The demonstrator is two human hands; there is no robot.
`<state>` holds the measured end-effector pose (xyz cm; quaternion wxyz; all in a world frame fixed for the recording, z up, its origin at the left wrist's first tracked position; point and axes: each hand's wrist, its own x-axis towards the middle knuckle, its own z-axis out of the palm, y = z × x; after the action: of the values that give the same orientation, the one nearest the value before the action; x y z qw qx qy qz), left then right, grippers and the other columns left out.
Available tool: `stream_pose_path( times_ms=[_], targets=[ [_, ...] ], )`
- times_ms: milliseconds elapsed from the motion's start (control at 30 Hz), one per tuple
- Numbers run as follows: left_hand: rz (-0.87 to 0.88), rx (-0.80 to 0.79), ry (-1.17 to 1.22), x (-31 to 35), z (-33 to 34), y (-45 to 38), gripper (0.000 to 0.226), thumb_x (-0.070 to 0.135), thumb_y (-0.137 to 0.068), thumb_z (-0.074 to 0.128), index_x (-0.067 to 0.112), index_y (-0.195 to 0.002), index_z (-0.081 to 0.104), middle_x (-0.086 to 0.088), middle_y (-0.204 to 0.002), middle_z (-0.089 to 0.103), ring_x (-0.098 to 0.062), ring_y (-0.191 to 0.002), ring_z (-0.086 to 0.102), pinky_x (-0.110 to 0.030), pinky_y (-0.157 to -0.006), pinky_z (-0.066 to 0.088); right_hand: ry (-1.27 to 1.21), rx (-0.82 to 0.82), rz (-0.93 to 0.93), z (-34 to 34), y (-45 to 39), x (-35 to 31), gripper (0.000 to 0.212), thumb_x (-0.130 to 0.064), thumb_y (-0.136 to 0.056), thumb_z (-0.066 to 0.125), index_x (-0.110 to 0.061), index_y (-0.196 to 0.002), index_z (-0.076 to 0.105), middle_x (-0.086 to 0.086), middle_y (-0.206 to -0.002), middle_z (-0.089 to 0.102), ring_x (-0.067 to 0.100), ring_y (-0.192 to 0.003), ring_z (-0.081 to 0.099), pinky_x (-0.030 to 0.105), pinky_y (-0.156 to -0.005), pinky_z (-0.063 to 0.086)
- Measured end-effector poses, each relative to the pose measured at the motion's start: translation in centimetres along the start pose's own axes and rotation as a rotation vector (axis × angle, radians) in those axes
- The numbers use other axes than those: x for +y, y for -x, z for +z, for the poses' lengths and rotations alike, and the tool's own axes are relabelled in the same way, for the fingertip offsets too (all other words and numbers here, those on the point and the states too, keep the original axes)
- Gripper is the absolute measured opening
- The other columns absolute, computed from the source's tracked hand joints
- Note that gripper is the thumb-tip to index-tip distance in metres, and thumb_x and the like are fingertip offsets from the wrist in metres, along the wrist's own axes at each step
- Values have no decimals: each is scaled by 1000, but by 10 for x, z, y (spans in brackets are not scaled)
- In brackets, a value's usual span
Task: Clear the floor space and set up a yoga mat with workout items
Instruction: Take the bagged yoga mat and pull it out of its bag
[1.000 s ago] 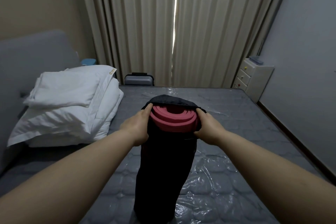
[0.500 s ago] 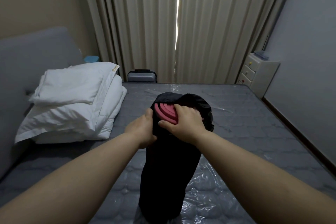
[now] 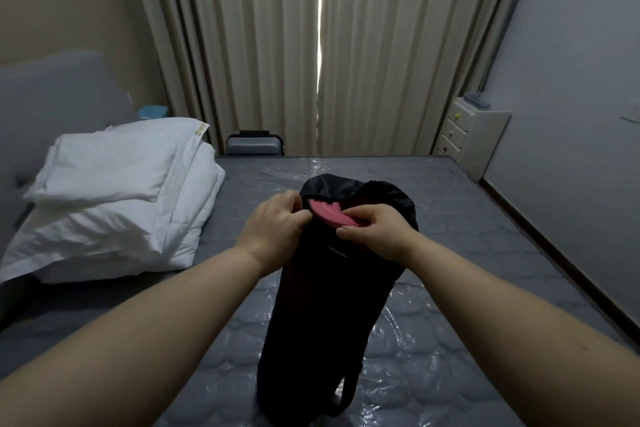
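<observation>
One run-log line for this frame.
left hand grips black bag rim | right hand pinches pink mat | bag upright on mattress

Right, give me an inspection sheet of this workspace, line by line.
Surface: grey mattress under clear plastic wrap; the bag stands on it.
Job's things: pink mat, rolled, end showing at the mouth of the black bag; bag upright, a strap hanging near its base.
Clutter: white bedding stacked at the left by the headboard.
Hands: left hand grips the bag's rim; right hand pinches the mat's edge.
Cables: nothing seen.
Surroundings: closed curtains with a light gap, suitcase behind the bed, white drawers by the right wall, floor strip along that wall.
</observation>
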<state>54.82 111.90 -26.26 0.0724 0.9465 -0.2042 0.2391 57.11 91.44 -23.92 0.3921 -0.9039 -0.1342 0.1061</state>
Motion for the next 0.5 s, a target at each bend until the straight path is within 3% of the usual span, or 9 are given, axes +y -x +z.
stream_pose_path(
  times_ms=[133,233,333,433,500],
  targets=[
    [-344,17,328,9,1,-13,16,26,-92,49,12,-96,53,-5,-96,54,-24,-88,53,-37,-75,43,-115,-117,18,-18,8,6,44,-13,-82,73,-15,-124,63,-7,-102,67,4,-88,64,15,-80,49],
    [-476,-66,399,16,0,-25,26,41,-95,47,17,-104,50,-1,-103,48,-21,-92,52,-33,-77,39,-89,-154,15,-26,8,7,43,-8,-83,70,-15,-124,63,-5,-105,66,4,-90,62,15,-86,45],
    [-642,-108,501,19,-1,-29,36,43,-94,49,16,-117,45,-4,-112,43,-21,-99,49,-30,-80,37,-54,-197,28,-32,7,7,43,-4,-84,68,-16,-125,63,-3,-109,65,5,-92,61,15,-86,46],
    [-672,-92,567,20,-5,-34,17,31,-95,50,16,-102,48,-6,-95,59,-25,-87,57,-36,-71,43,8,-232,19,-35,2,4,45,-3,-85,65,-18,-127,61,-1,-113,63,10,-95,60,18,-85,48],
    [-684,-99,516,19,-6,-35,6,19,-93,49,15,-96,47,-6,-88,60,-27,-83,57,-37,-69,43,63,-234,2,-36,-3,2,45,-4,-87,62,-18,-130,58,-3,-111,61,9,-91,60,16,-80,48]
  ],
)
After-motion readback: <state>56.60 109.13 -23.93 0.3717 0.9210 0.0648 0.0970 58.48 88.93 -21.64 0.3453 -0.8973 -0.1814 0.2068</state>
